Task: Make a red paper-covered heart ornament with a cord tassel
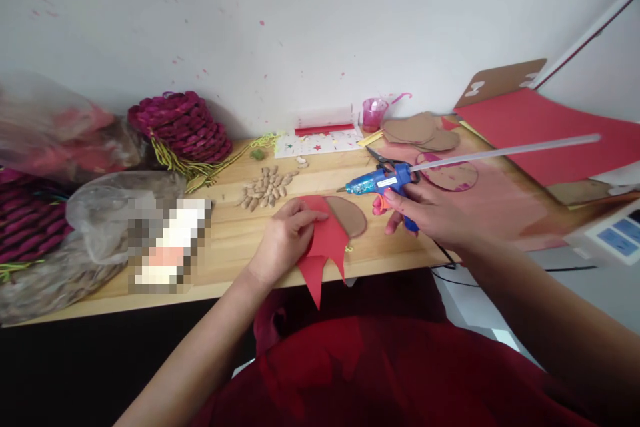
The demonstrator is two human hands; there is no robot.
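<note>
My left hand (285,240) pinches a red paper piece (325,233) with pointed tips hanging over the table's front edge. Under that paper lies a rounded brown cardboard piece (350,215), its right part showing. In my right hand (425,213) is a blue glue gun (377,181), its nozzle pointing left just above the cardboard. A long clear glue stick (510,149) juts from the back of the gun. Black-handled scissors (383,160) lie behind the gun, partly covered by it.
Several peanuts (267,188) lie on the wooden table (225,260). Purple woven bundles (180,127) and plastic bags (125,213) crowd the left. At the back stands a pink cup (374,113). Cardboard shapes (415,130) and a large red sheet (560,137) are on the right.
</note>
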